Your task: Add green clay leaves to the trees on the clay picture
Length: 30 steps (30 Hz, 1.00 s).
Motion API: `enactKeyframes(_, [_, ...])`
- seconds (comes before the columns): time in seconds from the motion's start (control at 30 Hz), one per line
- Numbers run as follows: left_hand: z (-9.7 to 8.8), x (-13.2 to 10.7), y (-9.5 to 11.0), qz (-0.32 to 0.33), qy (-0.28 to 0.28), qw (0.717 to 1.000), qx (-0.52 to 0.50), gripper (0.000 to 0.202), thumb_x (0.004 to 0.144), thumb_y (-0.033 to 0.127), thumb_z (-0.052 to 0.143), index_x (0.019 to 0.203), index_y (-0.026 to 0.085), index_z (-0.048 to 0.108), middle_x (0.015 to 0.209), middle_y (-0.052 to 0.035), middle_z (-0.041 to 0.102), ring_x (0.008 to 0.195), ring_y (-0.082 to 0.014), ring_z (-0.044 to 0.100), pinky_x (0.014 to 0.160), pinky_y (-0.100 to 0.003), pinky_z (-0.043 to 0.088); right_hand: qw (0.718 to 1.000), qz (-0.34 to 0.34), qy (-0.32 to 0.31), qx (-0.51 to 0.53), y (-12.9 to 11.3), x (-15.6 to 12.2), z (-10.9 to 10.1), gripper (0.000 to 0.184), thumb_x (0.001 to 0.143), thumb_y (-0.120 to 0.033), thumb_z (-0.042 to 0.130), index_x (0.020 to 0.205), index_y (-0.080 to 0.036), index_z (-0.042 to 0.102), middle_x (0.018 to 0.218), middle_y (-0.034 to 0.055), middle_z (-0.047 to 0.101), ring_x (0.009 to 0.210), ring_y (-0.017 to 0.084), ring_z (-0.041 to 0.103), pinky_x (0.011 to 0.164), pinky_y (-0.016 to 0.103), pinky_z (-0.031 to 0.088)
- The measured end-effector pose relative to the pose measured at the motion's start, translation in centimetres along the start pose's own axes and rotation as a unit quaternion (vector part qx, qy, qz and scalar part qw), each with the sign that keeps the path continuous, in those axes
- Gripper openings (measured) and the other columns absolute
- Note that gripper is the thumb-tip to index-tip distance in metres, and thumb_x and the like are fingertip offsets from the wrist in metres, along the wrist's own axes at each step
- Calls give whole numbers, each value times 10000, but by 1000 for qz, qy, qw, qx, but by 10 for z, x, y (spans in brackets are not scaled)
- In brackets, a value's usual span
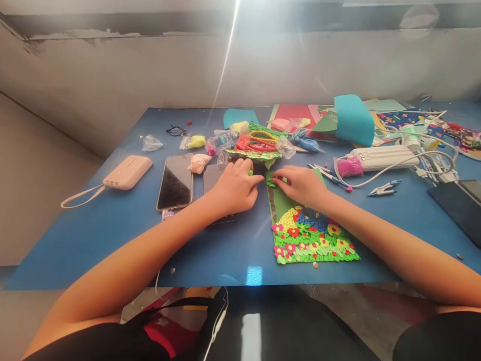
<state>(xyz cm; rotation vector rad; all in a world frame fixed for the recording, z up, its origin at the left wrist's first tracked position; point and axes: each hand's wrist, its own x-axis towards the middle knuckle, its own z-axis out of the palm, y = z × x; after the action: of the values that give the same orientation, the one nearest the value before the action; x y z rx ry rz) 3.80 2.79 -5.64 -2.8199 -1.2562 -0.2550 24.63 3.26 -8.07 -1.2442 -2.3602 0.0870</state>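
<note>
A green card (296,195) lies on the table, covered in its lower part with small clay flowers (293,232) and green clay leaves. A brown clay strip (272,203) runs up its left side, with a few green clay leaves (271,183) at the top. My right hand (300,184) has its thumb and finger closed at these leaves; whatever is between the tips is hidden. Just left of the card, my left hand (237,186) is curled around a lump of bright green clay (250,172), which shows between the fingers.
Two phones, one black-screened (175,181), lie by my left forearm, with a pink power bank (128,172) farther left. Behind my hands are clay packets (197,142) and a decorated basket-like piece (259,145). Pens (385,188), a white power strip (387,156) and cables lie right.
</note>
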Motion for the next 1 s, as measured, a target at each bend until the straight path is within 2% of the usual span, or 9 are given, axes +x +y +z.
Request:
enactKeyframes(0.27, [0, 1, 5, -16, -44, 999, 11, 413, 880, 206, 415, 1203, 184, 671, 1044, -168, 541, 999, -325, 493, 803, -439, 391, 999, 24, -35, 0, -2, 3, 2, 178, 883, -244, 556, 918, -200, 724, 794, 39, 696, 710, 154, 606, 619, 249, 377])
enactKeyframes(0.47, [-1, 2, 12, -20, -68, 997, 16, 421, 902, 206, 390, 1222, 174, 662, 1052, -178, 549, 1004, -335, 500, 798, -441, 388, 999, 31, -38, 9, -1, 4, 2, 213, 879, -225, 527, 900, -187, 735, 776, 49, 692, 716, 158, 607, 622, 251, 385])
enactKeyframes(0.83, [0, 2, 13, -24, -72, 997, 22, 433, 923, 208, 373, 1277, 156, 616, 1050, -173, 553, 993, -319, 500, 790, -426, 401, 999, 12, -27, -12, -4, -3, -4, 263, 853, -219, 481, 895, -177, 737, 717, 43, 667, 632, 141, 560, 570, 250, 351])
enactKeyframes(1.0, [0, 0, 12, -14, -65, 998, 17, 461, 916, 190, 368, 1327, 193, 576, 1049, -160, 552, 974, -307, 497, 784, -421, 403, 999, -2, -24, -31, -5, -5, -4, 288, 867, -235, 456, 923, -184, 733, 745, 42, 679, 627, 140, 565, 578, 254, 364])
